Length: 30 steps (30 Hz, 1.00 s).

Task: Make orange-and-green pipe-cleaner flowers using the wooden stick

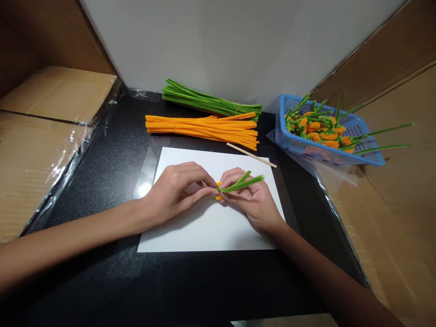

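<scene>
Over the white sheet [204, 231], both hands meet around a small orange coil of pipe cleaner [218, 197], mostly hidden by the fingers. A green pipe cleaner [243, 184] comes out of it, its two ends pointing right. My left hand [180, 190] is closed, with thumb and forefinger pinching the coil's left side. From the other side, my right hand [255, 200] pinches the piece where green meets orange. The green ends pass over the right fingers.
Behind the sheet lie an orange pipe cleaner bundle [200, 127] and a green pipe cleaner bundle [207, 99]. A thin wooden stick [252, 155] crosses the sheet's far right corner. At right, a blue basket [327, 154] holds several orange-and-green pieces. Cardboard [44, 150] flanks the black table [170, 290].
</scene>
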{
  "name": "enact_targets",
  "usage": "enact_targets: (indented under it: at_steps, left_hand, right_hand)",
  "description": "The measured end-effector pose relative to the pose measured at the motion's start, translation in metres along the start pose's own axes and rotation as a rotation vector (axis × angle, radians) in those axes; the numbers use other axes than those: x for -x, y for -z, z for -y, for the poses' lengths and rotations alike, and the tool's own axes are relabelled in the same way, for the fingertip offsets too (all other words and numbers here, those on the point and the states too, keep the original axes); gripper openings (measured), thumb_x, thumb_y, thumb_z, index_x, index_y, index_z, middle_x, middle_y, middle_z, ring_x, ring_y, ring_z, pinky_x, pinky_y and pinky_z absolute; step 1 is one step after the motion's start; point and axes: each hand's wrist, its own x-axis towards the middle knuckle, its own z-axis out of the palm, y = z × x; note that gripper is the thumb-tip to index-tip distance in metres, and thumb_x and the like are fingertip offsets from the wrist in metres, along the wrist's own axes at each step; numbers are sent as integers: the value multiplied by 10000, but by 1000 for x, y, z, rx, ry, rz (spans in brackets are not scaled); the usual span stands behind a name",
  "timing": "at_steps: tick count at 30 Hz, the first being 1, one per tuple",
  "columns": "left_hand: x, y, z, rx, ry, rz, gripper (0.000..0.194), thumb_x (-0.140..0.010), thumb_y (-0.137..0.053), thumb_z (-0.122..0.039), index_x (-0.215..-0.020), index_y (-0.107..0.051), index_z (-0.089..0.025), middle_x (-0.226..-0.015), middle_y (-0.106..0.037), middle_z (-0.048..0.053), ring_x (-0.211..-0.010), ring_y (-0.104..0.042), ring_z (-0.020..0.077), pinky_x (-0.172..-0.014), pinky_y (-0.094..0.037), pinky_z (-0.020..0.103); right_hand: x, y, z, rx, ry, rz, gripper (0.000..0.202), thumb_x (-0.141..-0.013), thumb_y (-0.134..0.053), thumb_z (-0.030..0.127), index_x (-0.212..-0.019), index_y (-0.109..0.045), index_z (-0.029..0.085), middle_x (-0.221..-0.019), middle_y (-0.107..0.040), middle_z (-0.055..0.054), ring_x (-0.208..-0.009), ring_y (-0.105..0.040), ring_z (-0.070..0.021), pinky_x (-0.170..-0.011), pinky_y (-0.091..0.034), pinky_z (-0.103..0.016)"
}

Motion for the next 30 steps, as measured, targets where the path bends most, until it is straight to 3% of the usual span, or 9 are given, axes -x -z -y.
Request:
enact_targets:
  at_steps: [8, 16, 20, 26, 30]
  left_hand:
    - [2, -9, 2, -159, -251, -149, 99, -940, -568, -154, -908, -659, -176, -833, -718, 52, -777, -630, 154, -713, -494, 279]
    - [5, -14, 0, -190, -283, -210, 89, -922, -576, -122, -903, -637, -184, -811, -706, 36, -730, -604, 139, -674, -469, 273]
    - [6, -13, -9, -40, -110, -160, 71, -926, -580, -155, -894, -641, -173, -806, -677, 37, -727, -578, 136, -657, -444, 262]
    - [0, -12, -32, 401, 439, -49, 174, -921, -590, -288, -800, -641, -174, -764, -634, 5, -698, -555, 124, -628, -413, 247]
    - [-1, -14, -40, 747, 656, 32, 278, -853, -651, -414, -734, -614, -165, -670, -548, -8, -637, -481, 121, -599, -378, 252]
  right_hand:
    - [4, -4, 2, 53, 90, -8, 98, -809, -776, 222, -887, -717, 215, -1022, -663, -53, -886, -668, -166, -750, -593, -309]
    - [8, -4, 3, 345, 286, -52, 85, -876, -667, 160, -878, -719, 227, -991, -661, -56, -937, -660, -188, -815, -576, -342]
    - [12, -8, 4, 533, 460, -137, 143, -878, -636, 103, -904, -706, 225, -988, -680, -52, -904, -675, -184, -844, -568, -356]
    - [16, -14, 0, 800, 718, -270, 219, -862, -639, 57, -958, -699, 244, -986, -723, -35, -883, -709, -167, -790, -598, -301]
    - [24, -7, 5, 947, 801, -199, 282, -884, -616, 89, -1036, -714, 304, -1072, -737, -22, -937, -722, -179, -824, -619, -321]
